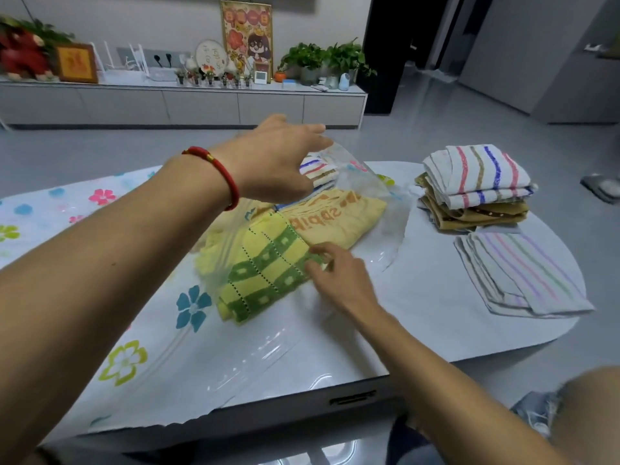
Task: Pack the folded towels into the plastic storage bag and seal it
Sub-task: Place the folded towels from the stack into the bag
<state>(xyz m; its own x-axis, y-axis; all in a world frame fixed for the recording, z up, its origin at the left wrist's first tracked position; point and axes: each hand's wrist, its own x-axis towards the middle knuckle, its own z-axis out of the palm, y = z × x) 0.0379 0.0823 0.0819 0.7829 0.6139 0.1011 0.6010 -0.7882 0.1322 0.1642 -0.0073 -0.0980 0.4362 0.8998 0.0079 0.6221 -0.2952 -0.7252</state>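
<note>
A single head-worn wide-angle camera looks forward and down from the near edge of the white table (436,297), close enough that both forearms enter from the bottom corners and run up the picture. Beyond the table's far edge it takes in grey floor and a long low cabinet (201,102) against the wall. Straight lines bow toward the picture's borders.

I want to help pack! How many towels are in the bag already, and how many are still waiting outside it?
In or at the plastic bag: 3 showing: green checked towel, yellow towel, striped towel
Outside, stack: at least 3, layers unclear
Outside, flat pastel-striped towel: 1
Total: at least 7
</note>
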